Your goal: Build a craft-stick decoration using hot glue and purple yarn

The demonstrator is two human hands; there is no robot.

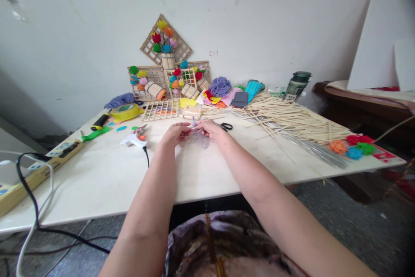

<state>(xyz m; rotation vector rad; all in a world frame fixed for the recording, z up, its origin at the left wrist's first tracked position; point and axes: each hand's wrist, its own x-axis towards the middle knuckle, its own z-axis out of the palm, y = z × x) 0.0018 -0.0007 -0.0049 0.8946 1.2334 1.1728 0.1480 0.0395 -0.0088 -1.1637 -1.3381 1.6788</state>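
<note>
Over the middle of the white table, my left hand [178,132] and my right hand [208,127] meet with fingertips almost touching. Both are closed in a pinch on a strand of purple yarn [203,142], whose loose loops hang and lie below the fingers. What else may sit between the fingertips is too small to make out. Just beyond the hands is a small bundle of bamboo sticks [192,113]. Black scissors [227,126] lie close to my right hand. Left of my left hand rests a white glue gun [135,140] with a black cord.
Lattice panels with stick vases and felt flowers [167,61] stand against the wall. A purple yarn ball [220,86], loose sticks [292,117], metal wires [314,149] and a dark bottle [296,85] occupy the right. Yellow tape [125,113] and a power strip [55,162] are left.
</note>
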